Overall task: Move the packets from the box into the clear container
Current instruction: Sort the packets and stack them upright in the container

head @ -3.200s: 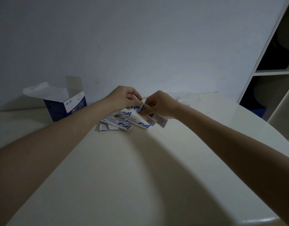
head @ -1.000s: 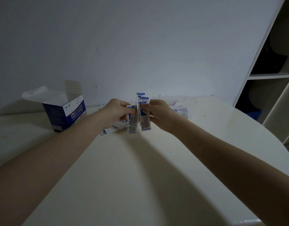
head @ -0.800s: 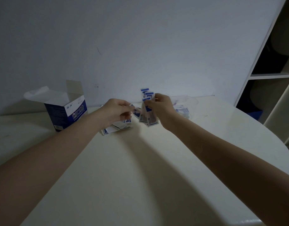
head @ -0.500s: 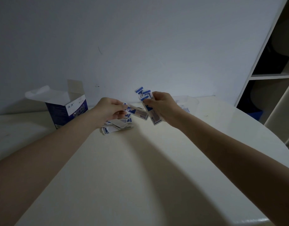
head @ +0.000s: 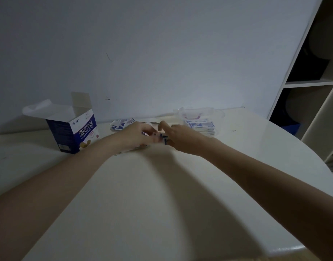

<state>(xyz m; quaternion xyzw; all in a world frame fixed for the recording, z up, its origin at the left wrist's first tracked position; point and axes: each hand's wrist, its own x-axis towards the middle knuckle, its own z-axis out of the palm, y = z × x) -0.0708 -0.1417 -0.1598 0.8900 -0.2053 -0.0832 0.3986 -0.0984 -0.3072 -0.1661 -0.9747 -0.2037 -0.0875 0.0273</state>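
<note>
Both hands meet low over the white table, blurred by motion. My left hand [head: 137, 137] curls over small blue-and-white packets [head: 162, 138], and my right hand [head: 181, 139] pinches the same bunch from the right with one finger raised. More loose packets [head: 121, 124] lie behind my left hand. The open blue-and-white box [head: 75, 132] stands at the left with its flaps up. The clear container [head: 219, 117] sits behind my right hand, with a stack of packets [head: 199, 125] inside it.
The round white table [head: 161, 204] backs onto a pale wall. An open shelf unit [head: 312, 83] stands at the right, past the table's edge.
Both hands came down from holding a bunch of packets upright above the table to table level. The right hand's bundle now sits low between the hands.
</note>
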